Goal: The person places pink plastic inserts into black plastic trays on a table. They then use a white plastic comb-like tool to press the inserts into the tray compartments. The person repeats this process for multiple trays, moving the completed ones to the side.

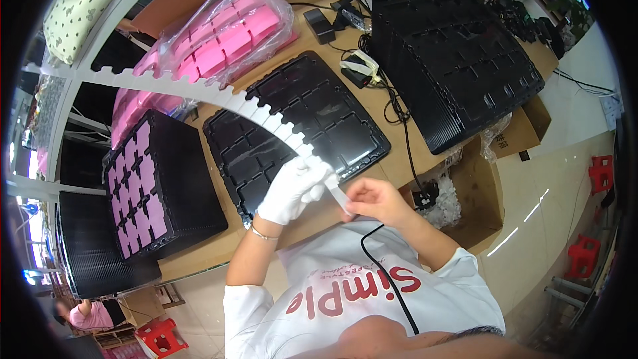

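Observation:
A long white strip (237, 102) with notches along one edge bows across the table from the far left down to my hands. My left hand (292, 189), in a white glove, is closed around it near its lower end. My bare right hand (381, 202) pinches the strip's end tip between thumb and fingers. Behind the strip lies a flat black plastic tray (316, 96) with moulded compartments, partly hidden by the strip and my left hand.
On the left stands a stack of black trays (189, 179) with pink pieces (136, 193) in the top one. Bagged pink foam pieces (222, 33) lie behind. A tall black tray stack (458, 60) is at right, beside cables (399, 110) and an open cardboard box (482, 193).

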Motion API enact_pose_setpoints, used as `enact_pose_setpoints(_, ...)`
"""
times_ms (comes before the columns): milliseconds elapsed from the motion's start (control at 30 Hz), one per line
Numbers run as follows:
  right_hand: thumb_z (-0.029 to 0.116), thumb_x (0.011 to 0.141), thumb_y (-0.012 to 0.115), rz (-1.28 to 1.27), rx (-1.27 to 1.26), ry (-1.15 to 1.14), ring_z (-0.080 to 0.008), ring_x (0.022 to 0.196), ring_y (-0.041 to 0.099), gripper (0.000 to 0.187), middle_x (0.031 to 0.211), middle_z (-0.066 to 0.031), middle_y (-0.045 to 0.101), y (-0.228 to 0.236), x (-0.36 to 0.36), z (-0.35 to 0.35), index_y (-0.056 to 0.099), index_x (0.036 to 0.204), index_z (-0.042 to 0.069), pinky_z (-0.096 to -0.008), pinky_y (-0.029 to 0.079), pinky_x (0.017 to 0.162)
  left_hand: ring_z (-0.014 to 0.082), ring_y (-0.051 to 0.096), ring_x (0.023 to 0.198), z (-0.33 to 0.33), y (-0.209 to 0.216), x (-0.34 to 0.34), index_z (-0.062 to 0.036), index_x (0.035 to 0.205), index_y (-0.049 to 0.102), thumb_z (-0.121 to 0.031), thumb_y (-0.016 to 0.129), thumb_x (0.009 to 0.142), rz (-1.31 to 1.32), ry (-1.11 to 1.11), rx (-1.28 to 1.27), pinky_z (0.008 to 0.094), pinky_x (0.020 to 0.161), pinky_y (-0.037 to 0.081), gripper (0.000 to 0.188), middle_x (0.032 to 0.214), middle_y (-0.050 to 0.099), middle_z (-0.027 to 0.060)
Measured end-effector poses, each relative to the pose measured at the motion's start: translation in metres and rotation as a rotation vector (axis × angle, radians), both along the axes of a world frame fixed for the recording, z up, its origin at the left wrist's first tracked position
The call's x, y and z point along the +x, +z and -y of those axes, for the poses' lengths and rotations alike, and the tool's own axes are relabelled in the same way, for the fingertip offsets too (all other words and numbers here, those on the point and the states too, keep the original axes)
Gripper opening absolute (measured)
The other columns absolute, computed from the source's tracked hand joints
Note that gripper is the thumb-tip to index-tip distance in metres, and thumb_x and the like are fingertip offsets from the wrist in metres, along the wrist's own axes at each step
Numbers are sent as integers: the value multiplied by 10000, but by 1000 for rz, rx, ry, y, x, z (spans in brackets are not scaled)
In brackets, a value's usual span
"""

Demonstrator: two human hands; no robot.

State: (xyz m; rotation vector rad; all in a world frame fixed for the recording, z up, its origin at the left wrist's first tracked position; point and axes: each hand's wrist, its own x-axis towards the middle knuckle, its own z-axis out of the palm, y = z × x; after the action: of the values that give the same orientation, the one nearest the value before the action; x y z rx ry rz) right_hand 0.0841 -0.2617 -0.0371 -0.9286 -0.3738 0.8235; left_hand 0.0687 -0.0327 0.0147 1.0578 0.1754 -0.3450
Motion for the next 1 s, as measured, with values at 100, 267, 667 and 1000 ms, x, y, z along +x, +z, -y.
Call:
enact_pose_setpoints(100, -26, 875, 686, 19, -21, -21, -118, 692, 639, 141, 928, -61, 643, 33, 12, 28, 619, 997, 0, -247, 504, 617, 173, 644, 637, -31, -17, 24, 22, 853, 674, -112, 708, 858, 278, -355, -148, 257, 574, 495, 138, 866, 693, 155)
enact_pose_setpoints(267, 1, 777, 666, 1505, -456, -378, -207, 727, 595, 199, 905, -85, 611, 39, 54, 36, 639, 974, -3, -316, 497, 632, 286, 661, 731, -33, -10, 89, 19, 720, 630, -234, 729, 842, 444, -691, 132, 370, 686, 525, 298, 751, 658, 168)
enact_pose_setpoints(667, 112, 759, 620, 1787, -788, -188, -205, 832, 598, 222, 880, -53, 543, -6, 109, 25, 655, 972, 64, -332, 499, 735, 53, 526, 602, -19, -41, 135, -61, 761, 672, -126, 573, 820, 294, -680, 691, 215, 542, 420, 133, 718, 639, -2)
enact_pose_setpoints(1000, 84, 787, 622, 1665, -837, -85, -230, 783, 623, 229, 813, -64, 546, 0, 117, 31, 699, 1003, 74, -365, 513, 674, 47, 531, 622, -5, -32, 141, -56, 759, 675, -106, 561, 819, 263, -732, 697, 216, 557, 427, 139, 731, 651, 1)
